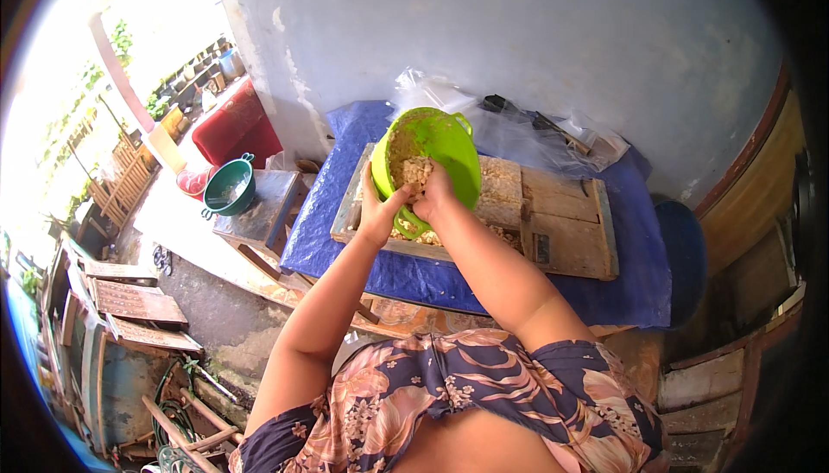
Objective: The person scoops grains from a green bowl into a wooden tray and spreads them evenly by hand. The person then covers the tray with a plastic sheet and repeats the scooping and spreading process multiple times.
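A lime-green plastic basin [461, 149] is tilted over a wooden tray [414, 247] on the table. My left hand [382, 210] grips the basin's near left rim, thumb towards the inside. My right hand [437, 194] reaches into the basin and is closed around part of a pale, crumbly, grain-like mass [414, 172]; its fingertips are partly hidden. More of the pale crumbs lie in the tray beneath the basin. Flat blocks of a similar pale material [502, 194] fill the tray's middle, and bare wooden boards [563, 204] cover its right part.
A blue tarpaulin [382, 275] covers the table against a grey-blue wall. Clear plastic sheets [511, 133] and a dark-bladed tool [560, 131] lie behind the tray. At left, a green colander-like bowl [230, 186] stands on a small wooden table [259, 214]. A blue barrel-like container [677, 265] stands at right.
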Demonstrator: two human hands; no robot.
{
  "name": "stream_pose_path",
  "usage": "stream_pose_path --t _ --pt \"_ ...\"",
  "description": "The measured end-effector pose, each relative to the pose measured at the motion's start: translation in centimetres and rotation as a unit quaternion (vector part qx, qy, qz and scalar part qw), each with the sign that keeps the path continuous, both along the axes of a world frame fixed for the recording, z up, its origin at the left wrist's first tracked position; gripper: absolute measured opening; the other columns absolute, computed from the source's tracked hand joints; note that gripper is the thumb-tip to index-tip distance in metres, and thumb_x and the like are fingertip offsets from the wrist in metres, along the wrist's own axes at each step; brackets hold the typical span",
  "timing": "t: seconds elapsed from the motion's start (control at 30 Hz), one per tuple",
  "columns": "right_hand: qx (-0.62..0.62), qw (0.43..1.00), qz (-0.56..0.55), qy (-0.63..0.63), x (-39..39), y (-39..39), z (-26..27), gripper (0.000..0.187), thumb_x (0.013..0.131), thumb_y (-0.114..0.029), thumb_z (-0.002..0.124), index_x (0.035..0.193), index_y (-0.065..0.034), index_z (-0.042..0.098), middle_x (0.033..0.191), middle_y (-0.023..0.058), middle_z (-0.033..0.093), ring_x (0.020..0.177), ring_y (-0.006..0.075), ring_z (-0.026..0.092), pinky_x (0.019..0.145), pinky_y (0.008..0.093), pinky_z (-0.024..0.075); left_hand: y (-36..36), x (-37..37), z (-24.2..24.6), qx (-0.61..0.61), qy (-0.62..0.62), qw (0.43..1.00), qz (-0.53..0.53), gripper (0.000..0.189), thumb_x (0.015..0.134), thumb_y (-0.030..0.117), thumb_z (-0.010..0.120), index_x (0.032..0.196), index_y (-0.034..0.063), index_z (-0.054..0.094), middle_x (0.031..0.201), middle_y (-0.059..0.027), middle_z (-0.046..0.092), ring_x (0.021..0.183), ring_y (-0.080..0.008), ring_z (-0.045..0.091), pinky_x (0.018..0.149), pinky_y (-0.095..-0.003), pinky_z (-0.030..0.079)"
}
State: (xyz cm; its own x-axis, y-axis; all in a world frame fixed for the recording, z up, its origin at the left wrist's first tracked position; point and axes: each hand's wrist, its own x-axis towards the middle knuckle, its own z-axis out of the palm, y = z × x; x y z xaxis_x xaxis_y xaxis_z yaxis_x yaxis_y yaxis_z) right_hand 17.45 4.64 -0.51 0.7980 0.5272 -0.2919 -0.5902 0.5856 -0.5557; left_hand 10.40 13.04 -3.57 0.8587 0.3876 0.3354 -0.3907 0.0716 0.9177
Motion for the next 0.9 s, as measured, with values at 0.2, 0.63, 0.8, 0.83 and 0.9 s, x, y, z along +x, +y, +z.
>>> stream_pose_path --t 0.2,0.63,0.8,0.83,0.9 --pt "0.075 0.997 -0.012 -0.011 1.9 1.8 -0.4 0.038 0.092 -0.028 0.031 0.108 -0.0037 0.056 0.108 0.0137 0.061 0.101 0.0292 0.058 0.091 0.0446 0.0457 2.6 0.3 0.4 -0.078 0.010 0.997 -0.022 0.077 0.081 0.017 0.064 0.140 0.0036 0.016 0.129 -0.0128 0.039 0.118 -0.0232 0.040 0.100 -0.0355 0.034" --pt "0.075 0.985 -0.148 0.046 2.2 2.5 -0.6 0.037 0.092 -0.027 0.031 0.099 -0.0023 0.057 0.096 0.0159 0.059 0.088 0.0277 0.060 0.074 0.0433 0.0527 13.2 6.1 0.7 -0.200 0.077 0.975 0.051 0.076 0.076 0.020 0.066 0.135 0.0081 0.021 0.122 -0.0121 0.042 0.106 -0.0244 0.048 0.083 -0.0382 0.046" --pt "0.097 0.986 -0.133 0.027 0.4 0.8 -3.1 0.039 0.093 -0.031 0.031 0.101 -0.0034 0.057 0.098 0.0147 0.059 0.088 0.0272 0.060 0.073 0.0432 0.0532 15.9 12.3 -0.5 -0.248 0.110 0.956 0.110 0.075 0.075 0.027 0.066 0.133 0.0141 0.020 0.124 -0.0126 0.040 0.108 -0.0279 0.050 0.077 -0.0425 0.051" --pt "0.085 0.986 -0.138 0.033 0.0 0.6 -3.7 0.039 0.093 -0.031 0.031 0.101 -0.0038 0.057 0.097 0.0142 0.059 0.087 0.0270 0.061 0.072 0.0429 0.0533 16.5 14.0 -0.8 -0.256 0.117 0.954 0.108 0.077 0.075 0.030 0.066 0.132 0.0135 0.018 0.125 -0.0140 0.040 0.108 -0.0298 0.051 0.075 -0.0457 0.052" --pt "0.069 0.985 -0.147 0.051 -0.5 0.3 -4.5 0.041 0.093 -0.033 0.030 0.101 -0.0047 0.058 0.094 0.0137 0.060 0.083 0.0266 0.061 0.067 0.0419 0.0534 17.8 17.4 -1.6 -0.277 0.145 0.945 0.094 0.077 0.075 0.032 0.066 0.132 0.0125 0.018 0.126 -0.0148 0.040 0.106 -0.0307 0.052 0.074 -0.0474 0.052"
